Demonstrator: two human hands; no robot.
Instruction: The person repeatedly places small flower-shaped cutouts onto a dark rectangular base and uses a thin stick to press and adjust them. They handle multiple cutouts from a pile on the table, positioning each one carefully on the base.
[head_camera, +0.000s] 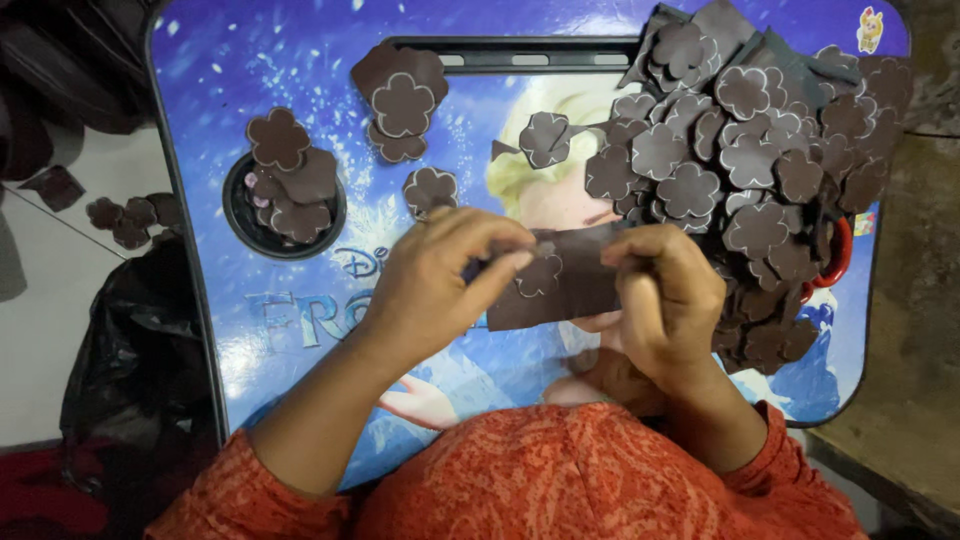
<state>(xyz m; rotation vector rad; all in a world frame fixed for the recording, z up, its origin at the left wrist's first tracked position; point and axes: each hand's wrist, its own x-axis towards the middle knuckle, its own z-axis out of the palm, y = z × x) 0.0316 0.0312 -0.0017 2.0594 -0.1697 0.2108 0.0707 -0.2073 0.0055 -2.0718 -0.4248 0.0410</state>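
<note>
Brown foam strip held over the blue worktop

Dark brown foam strip with flower outlines sits pinched between both my hands, left hand and right hand, above the blue picture-printed worktop. Cut brown foam flowers heap at my right; a small yellow sticker marks the far corner.

The surface is glossy printed laminate, blue, rimmed in black plastic. The brown sheet and the flower cutouts heaped at far right look matt and soft, probably craft foam. The sleeves are orange patterned cloth. A black bag at left shines like thin plastic.
</note>
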